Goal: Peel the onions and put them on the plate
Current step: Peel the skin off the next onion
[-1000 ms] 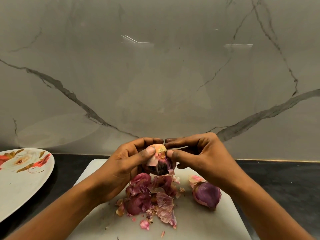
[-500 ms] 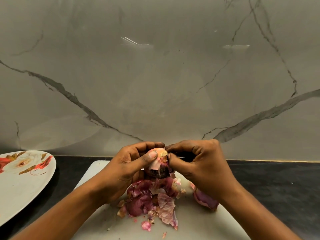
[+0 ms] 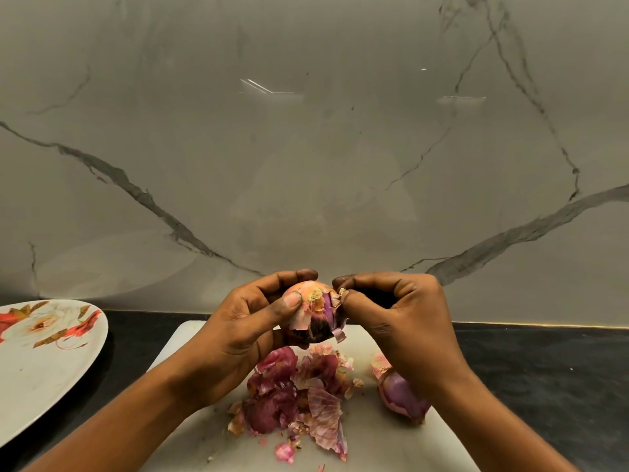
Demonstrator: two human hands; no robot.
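- Peels [image 3: 299,400] heap on the board [image 3: 391,447] under the hands, likely to catch scraps; a 2nd onion [image 3: 401,396] waits just right of them
- Left hand [image 3: 238,332] grips the onion [image 3: 313,311] above the board, root end towards the camera, so the right hand [image 3: 401,315] can pinch a skin flap [image 3: 333,299]
- Plate [image 3: 41,379] lies left, past the board's edge, with bare counter [image 3: 132,342] between

Left edge cuts off plate [image 3: 51,376]; right hand [image 3: 401,315] partly hides second onion [image 3: 401,395]; bottom edge crops board [image 3: 381,444].
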